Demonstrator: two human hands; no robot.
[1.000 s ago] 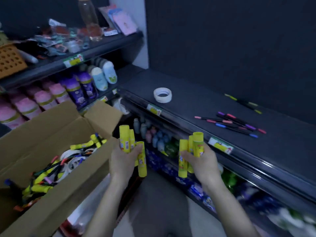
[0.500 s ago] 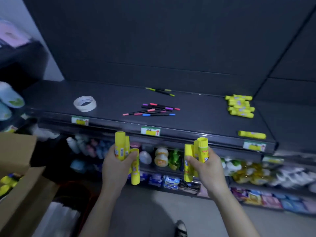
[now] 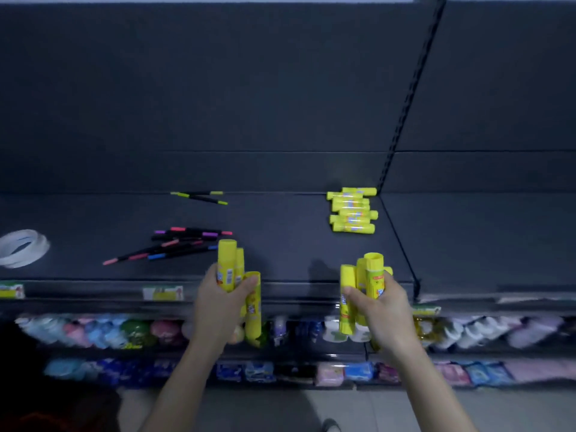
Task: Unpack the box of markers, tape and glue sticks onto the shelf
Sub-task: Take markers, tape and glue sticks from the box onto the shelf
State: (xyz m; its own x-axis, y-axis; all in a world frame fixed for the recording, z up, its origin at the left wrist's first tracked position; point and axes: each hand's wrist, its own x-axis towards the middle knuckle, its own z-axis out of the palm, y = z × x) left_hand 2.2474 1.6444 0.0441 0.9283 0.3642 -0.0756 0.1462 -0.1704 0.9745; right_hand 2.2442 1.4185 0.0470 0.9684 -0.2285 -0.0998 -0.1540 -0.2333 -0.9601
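My left hand (image 3: 219,307) grips a bundle of yellow glue sticks (image 3: 227,265), held upright at the dark shelf's (image 3: 280,254) front edge. My right hand (image 3: 385,310) grips another bundle of yellow glue sticks (image 3: 374,272) a little to the right. A pile of several glue sticks (image 3: 352,210) lies at the shelf's back right. Several black markers with coloured caps (image 3: 174,244) lie left of centre, two more markers (image 3: 199,197) sit further back. A white tape roll (image 3: 21,247) rests at the far left. The box is out of view.
A perforated upright post (image 3: 405,98) divides this shelf from the bay on the right. Below the shelf edge with price labels (image 3: 162,293), lower shelves hold bottles and packets (image 3: 140,333). The floor and a shoe tip (image 3: 330,425) show at the bottom.
The view swung right and up from the box to the shelf. Both hands kept their glue sticks and rose to the shelf's front edge; the box left the view.
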